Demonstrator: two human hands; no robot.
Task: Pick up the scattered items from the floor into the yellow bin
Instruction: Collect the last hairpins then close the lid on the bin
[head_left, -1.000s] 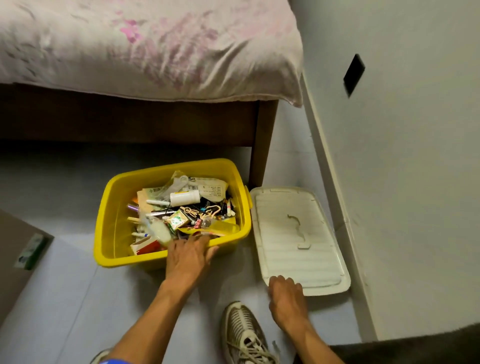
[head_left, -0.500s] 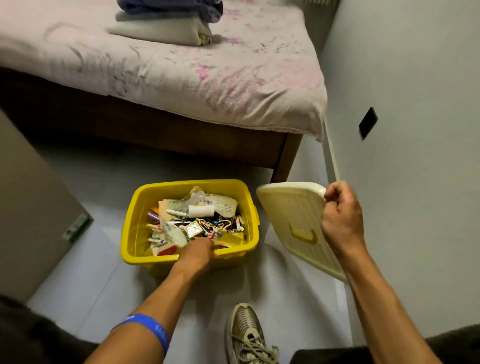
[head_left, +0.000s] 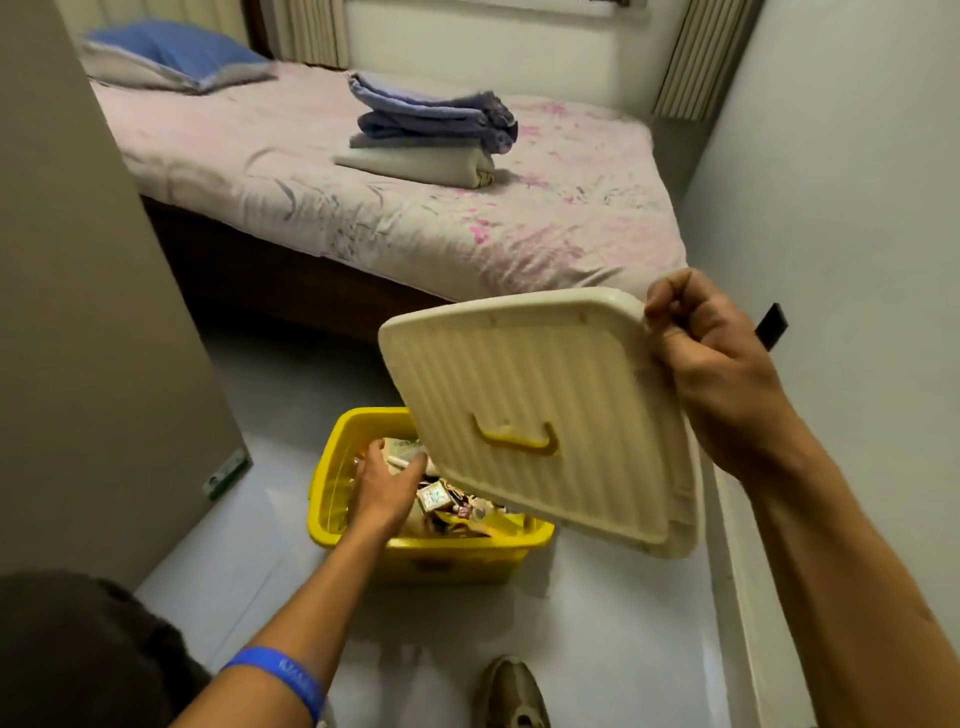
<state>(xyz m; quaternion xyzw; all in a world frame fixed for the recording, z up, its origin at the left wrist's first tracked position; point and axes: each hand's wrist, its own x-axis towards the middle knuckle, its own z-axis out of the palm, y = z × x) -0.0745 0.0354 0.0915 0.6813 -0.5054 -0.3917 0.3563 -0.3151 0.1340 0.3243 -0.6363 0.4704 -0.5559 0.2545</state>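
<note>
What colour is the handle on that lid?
Yellow, on the cream lid's handle, seen in the head view.

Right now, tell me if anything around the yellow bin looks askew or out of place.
The cream lid is off the yellow bin, held tilted in the air above it by the right hand gripping one corner. The left hand rests among the heaped small items inside. Nothing looks spilled or damaged.

Tilted cream lid (head_left: 540, 415) overhangs the yellow bin (head_left: 332, 519) on its right; the left opening is occupied by the left hand (head_left: 382, 488). Cabinet (head_left: 93, 338) blocks the left, wall (head_left: 852, 208) the right.
</note>
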